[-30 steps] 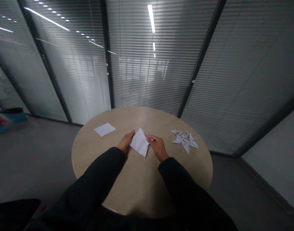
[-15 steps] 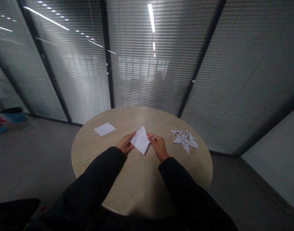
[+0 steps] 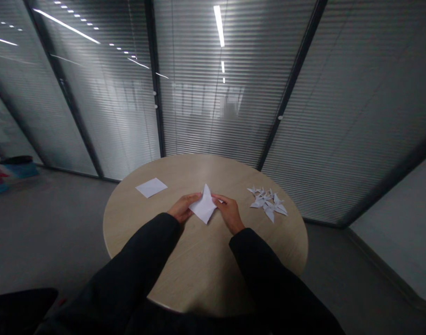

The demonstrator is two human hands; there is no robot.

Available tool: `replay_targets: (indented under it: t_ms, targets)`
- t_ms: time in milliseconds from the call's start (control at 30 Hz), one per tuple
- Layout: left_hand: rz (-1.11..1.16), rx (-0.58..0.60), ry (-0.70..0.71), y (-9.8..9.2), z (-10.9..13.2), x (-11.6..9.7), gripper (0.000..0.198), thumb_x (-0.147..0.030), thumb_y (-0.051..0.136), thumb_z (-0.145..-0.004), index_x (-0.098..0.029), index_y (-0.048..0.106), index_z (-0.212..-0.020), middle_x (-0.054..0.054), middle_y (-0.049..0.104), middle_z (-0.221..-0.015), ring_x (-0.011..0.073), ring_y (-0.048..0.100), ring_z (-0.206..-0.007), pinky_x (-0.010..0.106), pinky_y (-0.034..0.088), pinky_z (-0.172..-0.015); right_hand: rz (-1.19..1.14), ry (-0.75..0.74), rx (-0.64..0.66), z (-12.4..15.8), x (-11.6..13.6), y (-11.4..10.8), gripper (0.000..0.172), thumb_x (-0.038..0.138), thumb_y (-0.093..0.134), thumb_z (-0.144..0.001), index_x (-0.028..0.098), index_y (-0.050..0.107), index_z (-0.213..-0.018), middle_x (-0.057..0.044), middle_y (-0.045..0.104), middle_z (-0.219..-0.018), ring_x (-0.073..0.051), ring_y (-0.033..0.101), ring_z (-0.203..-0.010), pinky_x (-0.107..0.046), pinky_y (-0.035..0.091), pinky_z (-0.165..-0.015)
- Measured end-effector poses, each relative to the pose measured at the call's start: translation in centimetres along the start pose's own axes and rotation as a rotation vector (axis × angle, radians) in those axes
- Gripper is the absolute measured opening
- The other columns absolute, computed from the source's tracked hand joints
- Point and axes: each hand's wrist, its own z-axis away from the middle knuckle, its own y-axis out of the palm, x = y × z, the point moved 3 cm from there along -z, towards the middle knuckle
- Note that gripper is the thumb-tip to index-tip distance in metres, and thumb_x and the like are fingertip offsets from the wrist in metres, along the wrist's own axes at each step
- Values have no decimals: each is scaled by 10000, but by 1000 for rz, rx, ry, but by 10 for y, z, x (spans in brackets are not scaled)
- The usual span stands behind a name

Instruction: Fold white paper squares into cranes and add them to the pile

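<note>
With twelve o'clock straight ahead of the wearer, the folded sheet of white paper [image 3: 204, 204] sits close to the middle of the round wood-grain table [image 3: 199, 272], one pointed corner aimed at twelve. The left hand [image 3: 181, 208] grips its seven-to-nine o'clock side and the right hand [image 3: 230, 214] grips its three-to-five o'clock side, so both are closed on the paper rather than released. Whether the paper touches the tabletop or sits just above it, I cannot tell. A flat square sheet of paper [image 3: 151, 187] lies at about ten o'clock, near the rim and well apart from the left hand. A cluster of origami cranes [image 3: 267, 203] lies at about two to three o'clock, also near the rim, just beyond the right hand's reach of the fold. The far rim curves past at twelve, with a stretch of pale wood between it and the paper. The black left sleeve [image 3: 139, 251] and black right sleeve [image 3: 269, 270] cross the near rim at seven and five o'clock, with wood showing between them. Beyond the table, dark floor [image 3: 52, 237] surrounds it, and a glass partition with blinds [image 3: 213, 116] stands behind it.
</note>
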Motion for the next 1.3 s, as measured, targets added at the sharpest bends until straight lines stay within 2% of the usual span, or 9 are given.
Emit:
replay_targets:
  t_ms: [200,333,500,667,800,933,1033,1200,1300]
  targets:
    - [-102,-15,27,-6,-3,3,329,-274,818,-632,-61,718,-862,120,713,-775,143,628,-636,243,487,-626,-76,-21,51,5,11,3,340,426,635,-766,206,745,-1001,-61,745,-949,-198,647,-752,-318,496,-716]
    - [-189,-72,76,-11,-5,5,412,-366,844,-568,-68,725,-827,107,706,-736,141,609,-596,245,461,-583,-154,-4,46,7,18,4,336,473,614,-780,207,760,-924,-50,749,-923,-230,661,-852,-332,490,-771]
    - [-285,-92,104,-14,-6,5,440,-420,839,-550,-84,730,-813,95,701,-724,129,585,-556,239,427,-547,-307,113,35,9,18,1,363,490,632,-750,171,766,-858,-51,746,-871,-228,659,-829,-334,484,-758]
    - [-326,-50,90,-10,-4,3,439,-449,823,-563,-91,734,-802,94,699,-713,140,590,-568,253,429,-566,-434,198,96,9,17,1,360,428,778,-605,157,754,-841,-66,741,-860,-218,657,-807,-315,497,-735]
    - [-327,-55,98,-8,-2,1,456,-465,835,-536,-98,735,-787,73,682,-658,126,557,-532,244,398,-538,-507,272,175,11,16,3,395,377,799,-575,165,735,-902,-73,738,-881,-204,664,-792,-304,510,-720]
    - [-389,-62,129,-6,0,0,486,-495,834,-515,-97,742,-780,59,665,-624,109,511,-499,233,344,-498,-529,305,239,13,18,4,343,332,810,-555,163,718,-839,-56,729,-803,-181,659,-722,-297,512,-711]
    - [-438,-39,127,-4,1,0,475,-492,825,-532,-94,749,-781,65,669,-630,114,511,-506,237,335,-500,-507,323,208,13,17,4,348,332,833,-510,154,697,-777,-41,713,-737,-176,651,-682,-296,513,-682]
    - [-440,15,92,-2,-1,1,486,-502,823,-537,-92,753,-790,87,689,-681,139,546,-557,262,390,-564,-473,316,169,10,13,4,338,322,839,-486,156,679,-732,-18,696,-704,-163,640,-668,-292,509,-678]
    - [-365,26,145,1,2,-1,528,-511,790,-607,-110,745,-948,121,710,-845,175,601,-700,278,428,-651,-494,307,113,8,10,3,326,324,826,-511,157,676,-747,-24,693,-717,-166,642,-690,-304,509,-706]
